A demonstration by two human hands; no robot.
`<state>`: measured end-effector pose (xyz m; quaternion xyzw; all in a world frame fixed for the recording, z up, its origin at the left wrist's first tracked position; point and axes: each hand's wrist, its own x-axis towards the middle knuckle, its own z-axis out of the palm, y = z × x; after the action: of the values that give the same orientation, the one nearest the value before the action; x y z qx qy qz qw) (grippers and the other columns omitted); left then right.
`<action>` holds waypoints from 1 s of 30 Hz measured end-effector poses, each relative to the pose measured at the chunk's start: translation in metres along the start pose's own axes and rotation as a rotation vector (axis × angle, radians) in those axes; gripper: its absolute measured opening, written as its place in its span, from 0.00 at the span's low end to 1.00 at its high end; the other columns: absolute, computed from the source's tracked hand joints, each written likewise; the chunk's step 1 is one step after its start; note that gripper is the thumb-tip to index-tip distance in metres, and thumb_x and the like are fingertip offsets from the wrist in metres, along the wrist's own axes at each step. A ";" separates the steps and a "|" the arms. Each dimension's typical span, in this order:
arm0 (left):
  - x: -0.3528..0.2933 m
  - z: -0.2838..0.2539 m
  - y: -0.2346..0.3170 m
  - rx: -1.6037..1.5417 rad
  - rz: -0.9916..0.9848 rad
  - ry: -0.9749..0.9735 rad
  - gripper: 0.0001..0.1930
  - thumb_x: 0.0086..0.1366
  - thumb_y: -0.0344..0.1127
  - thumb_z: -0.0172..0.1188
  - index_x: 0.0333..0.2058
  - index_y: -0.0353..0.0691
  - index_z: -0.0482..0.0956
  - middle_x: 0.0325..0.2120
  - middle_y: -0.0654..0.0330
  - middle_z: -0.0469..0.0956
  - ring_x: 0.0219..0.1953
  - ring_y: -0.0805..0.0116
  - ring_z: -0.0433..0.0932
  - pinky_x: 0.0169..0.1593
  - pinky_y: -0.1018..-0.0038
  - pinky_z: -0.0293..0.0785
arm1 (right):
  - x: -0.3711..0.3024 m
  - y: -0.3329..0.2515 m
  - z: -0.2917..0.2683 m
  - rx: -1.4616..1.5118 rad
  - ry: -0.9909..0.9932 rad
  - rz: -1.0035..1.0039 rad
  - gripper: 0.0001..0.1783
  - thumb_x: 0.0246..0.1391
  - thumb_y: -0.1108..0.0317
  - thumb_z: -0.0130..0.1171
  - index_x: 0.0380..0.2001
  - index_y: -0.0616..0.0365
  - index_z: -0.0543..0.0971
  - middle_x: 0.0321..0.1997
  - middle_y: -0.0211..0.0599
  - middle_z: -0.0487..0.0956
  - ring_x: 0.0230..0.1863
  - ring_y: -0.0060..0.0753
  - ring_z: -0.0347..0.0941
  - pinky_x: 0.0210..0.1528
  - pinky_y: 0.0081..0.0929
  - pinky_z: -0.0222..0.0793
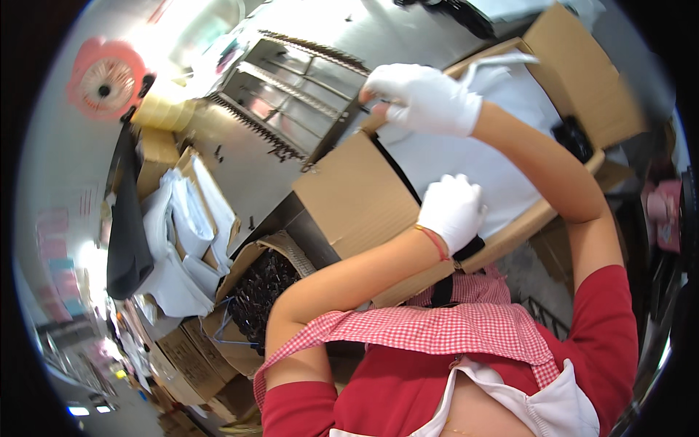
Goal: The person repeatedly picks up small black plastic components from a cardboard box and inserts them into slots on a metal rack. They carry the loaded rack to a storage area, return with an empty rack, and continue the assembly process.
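We cannot see the fingertips of the left hand (pixel 453 211), since its gloved back is turned to us; its fingers are curled over the white sheeting (pixel 524 95), and we cannot tell whether they grip anything. The right hand (pixel 422 95), also gloved, reaches past the near end of the metal rack (pixel 309 130) with its fingers bent; whether something small is pinched there, we cannot make out. Our right forearm crosses the sheeting and covers part of it. The sheeting lies inside the large cardboard carton (pixel 357 197), right below both hands, and hides most of what lies under it. Near the carton's right side we find a black object (pixel 573 138), too dark to identify. Rows of small dark pieces, too fine to tell apart, line the rack's bars on the metal worktop (pixel 226 142). Lower left, a smaller box holds a heap of glossy black pieces (pixel 262 295), partly covered by our left arm. Beyond it, another box holds folded white sheets (pixel 193 211). At the top, a black bundle (pixel 455 14) is cut off.
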<state>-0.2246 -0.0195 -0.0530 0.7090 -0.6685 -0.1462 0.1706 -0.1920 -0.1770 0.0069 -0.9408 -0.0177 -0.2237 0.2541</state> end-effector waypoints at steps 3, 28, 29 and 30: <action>-0.003 0.026 -0.002 0.083 0.041 -0.015 0.15 0.65 0.45 0.56 0.28 0.40 0.79 0.30 0.54 0.77 0.36 0.56 0.77 0.37 0.60 0.76 | 0.056 -0.004 0.047 -0.204 -0.097 -0.218 0.17 0.51 0.62 0.65 0.43 0.56 0.79 0.56 0.40 0.75 0.50 0.46 0.75 0.51 0.41 0.72; -0.154 -0.278 -0.134 0.697 -0.025 0.963 0.45 0.38 0.37 0.66 0.62 0.49 0.64 0.46 0.47 0.66 0.49 0.45 0.66 0.55 0.50 0.61 | 0.061 -0.086 -0.002 0.541 0.387 -0.076 0.43 0.61 0.25 0.39 0.47 0.61 0.70 0.26 0.32 0.74 0.25 0.27 0.66 0.32 0.24 0.65; -0.165 -0.276 -0.129 0.718 -0.068 0.924 0.46 0.38 0.36 0.66 0.62 0.47 0.64 0.46 0.48 0.67 0.48 0.45 0.67 0.54 0.52 0.62 | 0.046 -0.085 0.000 0.447 0.288 -0.096 0.41 0.62 0.27 0.40 0.42 0.61 0.72 0.25 0.34 0.73 0.25 0.29 0.66 0.32 0.25 0.65; -0.174 -0.275 -0.125 0.739 -0.113 0.884 0.46 0.38 0.35 0.67 0.62 0.44 0.63 0.46 0.48 0.68 0.47 0.45 0.68 0.53 0.53 0.63 | 0.032 -0.087 0.005 0.353 0.189 -0.117 0.39 0.63 0.30 0.42 0.38 0.61 0.73 0.24 0.36 0.72 0.25 0.31 0.66 0.32 0.26 0.65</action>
<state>-0.0042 0.1729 0.1359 0.7500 -0.5015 0.3979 0.1665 -0.1742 -0.1015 0.0576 -0.8540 -0.0871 -0.3186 0.4020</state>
